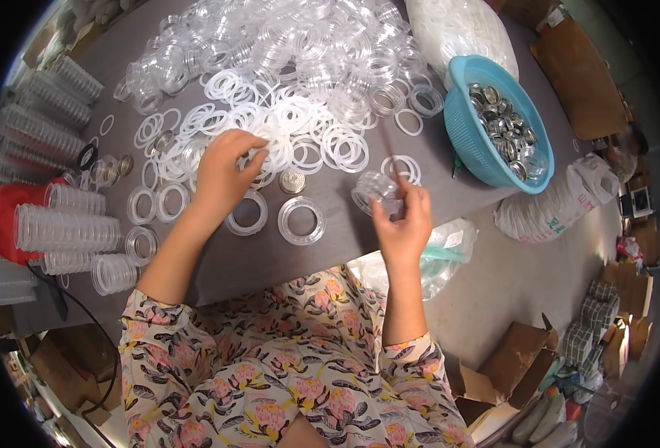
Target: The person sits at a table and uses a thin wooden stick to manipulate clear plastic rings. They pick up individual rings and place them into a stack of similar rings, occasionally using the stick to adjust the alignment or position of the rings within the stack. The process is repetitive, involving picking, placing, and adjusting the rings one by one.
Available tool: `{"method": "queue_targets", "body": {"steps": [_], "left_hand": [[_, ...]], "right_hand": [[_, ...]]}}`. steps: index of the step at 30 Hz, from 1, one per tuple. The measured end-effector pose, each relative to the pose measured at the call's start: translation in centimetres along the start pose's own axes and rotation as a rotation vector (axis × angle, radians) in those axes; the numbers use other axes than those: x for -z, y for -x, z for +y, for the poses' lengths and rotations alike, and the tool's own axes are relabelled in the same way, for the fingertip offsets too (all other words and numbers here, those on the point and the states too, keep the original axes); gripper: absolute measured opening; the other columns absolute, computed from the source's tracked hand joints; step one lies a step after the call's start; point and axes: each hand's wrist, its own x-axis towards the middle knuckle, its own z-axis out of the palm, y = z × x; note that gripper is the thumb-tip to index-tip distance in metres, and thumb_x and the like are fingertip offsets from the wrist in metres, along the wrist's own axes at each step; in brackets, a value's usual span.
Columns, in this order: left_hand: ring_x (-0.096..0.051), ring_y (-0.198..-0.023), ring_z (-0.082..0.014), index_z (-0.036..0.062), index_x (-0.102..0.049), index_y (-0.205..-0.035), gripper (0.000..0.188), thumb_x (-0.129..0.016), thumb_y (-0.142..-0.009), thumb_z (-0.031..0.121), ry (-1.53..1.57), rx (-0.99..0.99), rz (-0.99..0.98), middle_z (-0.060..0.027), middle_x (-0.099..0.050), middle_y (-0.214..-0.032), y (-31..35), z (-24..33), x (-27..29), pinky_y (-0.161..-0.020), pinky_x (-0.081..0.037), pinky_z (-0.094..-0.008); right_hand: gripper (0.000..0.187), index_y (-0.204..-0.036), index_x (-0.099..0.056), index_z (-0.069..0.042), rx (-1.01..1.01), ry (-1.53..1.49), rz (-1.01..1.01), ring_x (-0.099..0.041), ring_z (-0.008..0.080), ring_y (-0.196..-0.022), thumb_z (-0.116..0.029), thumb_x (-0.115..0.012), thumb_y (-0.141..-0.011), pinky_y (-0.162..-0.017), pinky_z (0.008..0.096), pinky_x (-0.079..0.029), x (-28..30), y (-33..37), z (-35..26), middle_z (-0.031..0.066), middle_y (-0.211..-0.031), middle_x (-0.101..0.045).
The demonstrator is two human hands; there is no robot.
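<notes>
My left hand (229, 166) reaches over a heap of flat white rings (289, 119), thumb and forefinger a little apart. No held thing shows between them. My right hand (406, 224) grips a clear plastic ring-shaped part (375, 191) by its edge, above the near side of the table. A thin, dark reddish stick (389, 145) rises from the same fingers, blurred. Between my hands lie a round silver metal piece with a dotted top (292, 181) and a clear ring (301, 240) on the grey tabletop. Another clear ring (248, 223) lies under my left wrist.
Clear plastic rings (300, 37) form a big pile at the back. A blue basket (457, 112) of silver metal pieces stands at the right edge, near a full plastic bag (464, 33). Stacked clear rings (68, 228) and a red bag (5, 220) occupy the left.
</notes>
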Motion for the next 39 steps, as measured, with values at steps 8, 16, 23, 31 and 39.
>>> {"method": "queue_targets", "body": {"steps": [8,16,23,31,39], "left_hand": [[-0.056,-0.072,-0.0212,0.0078,-0.065,-0.089,0.027,-0.070,-0.063,0.002,-0.127,-0.351,-0.034,-0.0026,-0.063,-0.084,3.9,3.1,1.5,-0.063,-0.044,-0.0335],[-0.054,-0.075,-0.0185,0.0092,-0.063,-0.090,0.027,-0.068,-0.063,0.009,-0.173,-0.499,-0.040,-0.0001,-0.060,-0.088,6.3,3.7,0.1,-0.064,-0.042,-0.0323],[-0.052,-0.077,-0.0163,0.0079,-0.060,-0.086,0.018,-0.063,-0.069,0.008,-0.020,-0.445,-0.156,0.0002,-0.057,-0.087,7.6,4.7,-1.0,-0.066,-0.039,-0.0306],[-0.053,-0.099,-0.0217,0.0106,-0.061,-0.092,0.020,-0.065,-0.073,0.010,-0.014,-0.325,-0.301,-0.0022,-0.059,-0.094,7.1,5.0,0.0,-0.081,-0.037,-0.0367],[-0.050,-0.107,-0.0279,0.0058,-0.062,-0.095,0.024,-0.067,-0.072,0.008,-0.388,0.112,0.160,-0.0079,-0.060,-0.103,3.6,-1.7,3.0,-0.089,-0.038,-0.0406]], "right_hand": [[0.033,-0.093,-0.064,-0.012,0.282,0.017,-0.282,-0.056,0.0209,-0.069,-0.020,-0.077,-0.064,-0.055,0.0309,-0.045,0.3,4.8,0.5,0.0047,-0.082,-0.054],[0.013,-0.091,-0.063,0.000,-0.081,-0.300,-0.084,-0.049,0.0094,-0.066,-0.005,-0.066,-0.079,-0.056,0.0219,-0.040,-0.2,6.4,1.4,0.0065,-0.091,-0.054],[0.016,-0.095,-0.062,0.000,-0.094,-0.355,-0.061,-0.051,0.0105,-0.072,-0.001,-0.063,-0.079,-0.056,0.0206,-0.040,-0.7,6.4,1.6,0.0079,-0.096,-0.054],[0.020,-0.100,-0.059,0.003,-0.224,-0.476,-0.133,-0.048,0.0089,-0.077,0.003,-0.060,-0.080,-0.060,0.0184,-0.039,-1.1,6.4,0.6,0.0070,-0.105,-0.049],[0.019,-0.103,-0.056,0.003,-0.381,-0.796,-0.096,-0.048,0.0104,-0.087,0.000,-0.055,-0.085,-0.076,0.0231,-0.037,-2.6,6.5,1.4,0.0055,-0.100,-0.054]]}}
